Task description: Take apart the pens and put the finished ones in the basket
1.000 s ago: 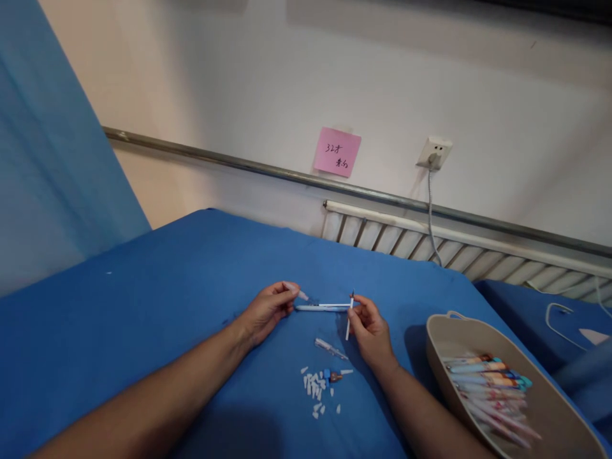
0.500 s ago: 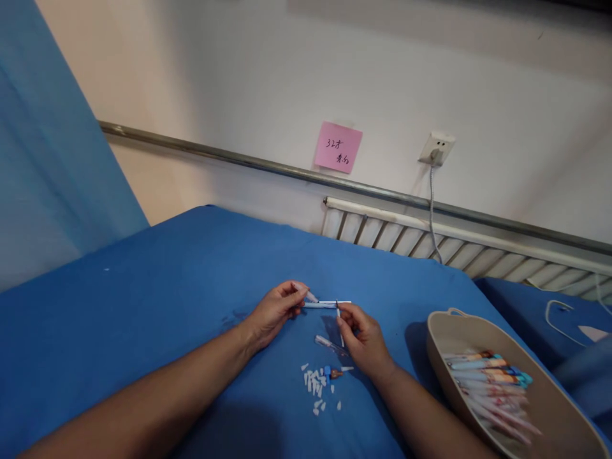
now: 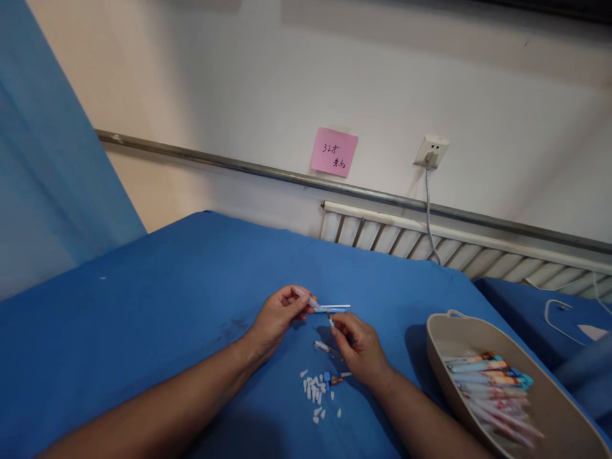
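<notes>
My left hand point(image 3: 282, 315) is closed around a pale, translucent pen barrel point(image 3: 306, 298), which slants down to the right. My right hand point(image 3: 358, 344) pinches a thin white pen refill point(image 3: 331, 320) with a dark tip; most of it is hidden by the fingers. The refill's tip is close to the barrel's lower end, and I cannot tell whether they touch. Just behind the fingertips are slim white and light-blue sticks point(image 3: 337, 308). A clear pen part point(image 3: 325, 347) lies below the hands. Nearer me are small white cone-shaped pieces point(image 3: 313, 389) and a blue-and-brown part point(image 3: 331, 378).
To the right, a beige basket point(image 3: 437, 328) holds several pens point(image 3: 492, 376). A blue sheet point(image 3: 191, 274) covers the surface. Behind it are a radiator point(image 3: 368, 236), a metal rail point(image 3: 268, 171) and a plugged-in cable point(image 3: 428, 210). A blue curtain point(image 3: 62, 146) hangs at the left.
My right hand has turned the refill, which hung downward before, so that its tip now points up and left towards the barrel. The left hand has barely moved; the view has shifted slightly.
</notes>
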Motion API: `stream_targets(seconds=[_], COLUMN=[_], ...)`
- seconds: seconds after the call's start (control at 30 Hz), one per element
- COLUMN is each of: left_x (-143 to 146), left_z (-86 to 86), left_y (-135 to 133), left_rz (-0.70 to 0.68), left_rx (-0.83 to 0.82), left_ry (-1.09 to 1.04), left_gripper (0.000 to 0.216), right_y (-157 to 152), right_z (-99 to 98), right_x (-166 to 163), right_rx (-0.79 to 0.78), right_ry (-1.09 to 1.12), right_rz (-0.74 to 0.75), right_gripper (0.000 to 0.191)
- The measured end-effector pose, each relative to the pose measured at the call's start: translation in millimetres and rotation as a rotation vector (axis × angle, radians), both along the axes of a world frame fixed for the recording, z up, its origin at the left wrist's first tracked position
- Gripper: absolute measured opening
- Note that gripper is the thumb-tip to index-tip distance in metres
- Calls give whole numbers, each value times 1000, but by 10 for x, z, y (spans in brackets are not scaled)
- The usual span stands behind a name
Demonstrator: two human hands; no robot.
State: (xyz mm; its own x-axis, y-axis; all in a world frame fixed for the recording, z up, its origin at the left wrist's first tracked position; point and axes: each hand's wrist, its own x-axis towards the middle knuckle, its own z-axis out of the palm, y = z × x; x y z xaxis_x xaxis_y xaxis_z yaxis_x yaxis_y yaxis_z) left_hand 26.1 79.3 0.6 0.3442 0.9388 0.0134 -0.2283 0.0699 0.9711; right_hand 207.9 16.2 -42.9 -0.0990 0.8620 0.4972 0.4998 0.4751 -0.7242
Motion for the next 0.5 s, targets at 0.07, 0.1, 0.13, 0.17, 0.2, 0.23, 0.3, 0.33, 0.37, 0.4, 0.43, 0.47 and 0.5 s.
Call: stream_targets(seconds=[0.07, 0.1, 0.13, 0.17, 0.2, 0.23, 0.3, 0.33, 0.37, 0.4, 0.43, 0.47, 0.5], left_x=[4, 7, 10, 13, 16, 19, 25, 28, 31, 33, 35, 37, 39], left_z=[5, 10, 15, 21, 26, 30, 27, 20, 9, -5, -21, -38, -53], left_y=[-7, -15, -25, -37, -50, -63, -84, -91, -95, -95, -94, -91, -87], left_rz=[2, -1, -6, -11, -16, -22, -37, -49, -63, -75, -83, -84, -81], left_rx=[24, 36, 47, 57, 68, 79, 109, 127, 147, 167, 186, 201, 207], left_ry=[9, 18, 30, 43, 57, 70, 92, 103, 115, 129, 144, 160, 174], left_gripper=[28, 28, 28, 28, 28, 28, 27, 26, 26, 25, 25, 25, 24], right_y=[-9, -15, -21, -27, -32, -36, -43, -45, -46, -47, -46, -44, -40], right_z=[18, 29, 40, 51, 60, 69, 83, 88, 91, 91, 88, 81, 69], right_x=[-1, -2, -4, -7, -10, -14, -20, -22, -21, -17, -9, 3, 20], right_rx=[13, 20, 24, 25, 23, 19, 19, 22, 25, 24, 15, -3, -25], right_ry=[-21, -31, -43, -55, -66, -75, -83, -85, -88, -93, -99, -107, -121], right_rz=[13, 18, 24, 29, 35, 38, 37, 37, 38, 42, 45, 45, 46], right_gripper=[23, 23, 24, 24, 24, 24, 24, 24, 23, 23, 22, 21, 19])
